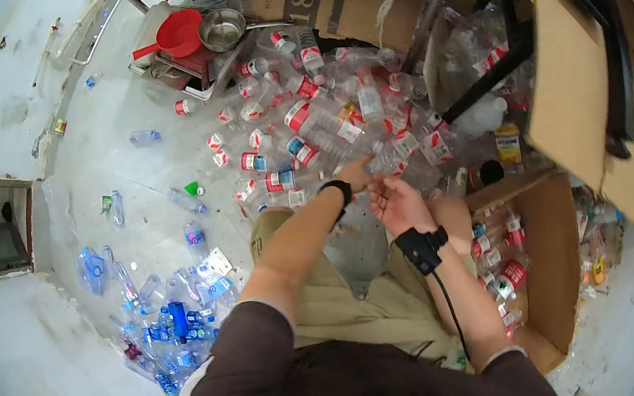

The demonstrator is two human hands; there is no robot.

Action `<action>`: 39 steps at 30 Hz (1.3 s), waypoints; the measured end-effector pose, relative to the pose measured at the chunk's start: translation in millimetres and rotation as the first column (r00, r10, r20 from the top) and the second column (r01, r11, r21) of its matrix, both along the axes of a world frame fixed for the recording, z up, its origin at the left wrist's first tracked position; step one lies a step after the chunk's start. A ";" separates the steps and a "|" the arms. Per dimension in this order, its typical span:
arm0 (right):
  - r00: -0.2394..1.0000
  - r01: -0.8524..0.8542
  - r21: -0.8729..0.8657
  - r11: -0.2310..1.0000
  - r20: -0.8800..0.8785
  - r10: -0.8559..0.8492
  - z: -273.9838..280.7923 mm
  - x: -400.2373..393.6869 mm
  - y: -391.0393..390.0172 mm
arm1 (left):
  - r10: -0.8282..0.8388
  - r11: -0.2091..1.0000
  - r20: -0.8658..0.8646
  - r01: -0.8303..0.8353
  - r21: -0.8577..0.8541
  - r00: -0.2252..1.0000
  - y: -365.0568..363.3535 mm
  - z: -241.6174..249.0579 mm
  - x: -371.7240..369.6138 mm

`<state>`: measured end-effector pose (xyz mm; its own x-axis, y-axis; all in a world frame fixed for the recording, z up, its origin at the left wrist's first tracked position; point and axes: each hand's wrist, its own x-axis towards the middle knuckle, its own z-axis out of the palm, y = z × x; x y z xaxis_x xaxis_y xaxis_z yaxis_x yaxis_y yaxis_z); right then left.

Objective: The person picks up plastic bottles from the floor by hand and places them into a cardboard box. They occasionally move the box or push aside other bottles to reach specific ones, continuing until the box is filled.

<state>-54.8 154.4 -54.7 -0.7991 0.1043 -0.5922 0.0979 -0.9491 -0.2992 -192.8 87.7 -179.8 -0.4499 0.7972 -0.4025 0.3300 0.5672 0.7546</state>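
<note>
My left hand (353, 174) reaches over the near edge of a heap of clear plastic bottles, fingers stretched forward. A clear bottle (387, 160) lies just beyond its fingertips; whether they touch cannot be made out. My right hand (399, 206) is close beside it, palm turned up, with fingers loosely curled and apart. Nothing shows in that palm. Around both hands lie bottles with red-and-white labels, such as a red-labelled bottle (281, 180) to the left and another bottle (435, 148) to the right. Both wrists wear black bands.
A cardboard box (548, 269) with red-labelled bottles stands at my right. Blue-labelled bottles (179, 323) are gathered on the floor at left. A red dipper (179, 34) and steel saucepan (222, 30) sit at the back. Large cardboard sheets (575, 74) lean at the right.
</note>
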 end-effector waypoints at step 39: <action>0.949 0.036 0.326 0.945 -0.308 0.070 73.4 118.7 -50.5 | 0.016 0.883 0.321 -0.164 0.440 0.947 -177.6 252.7 140.2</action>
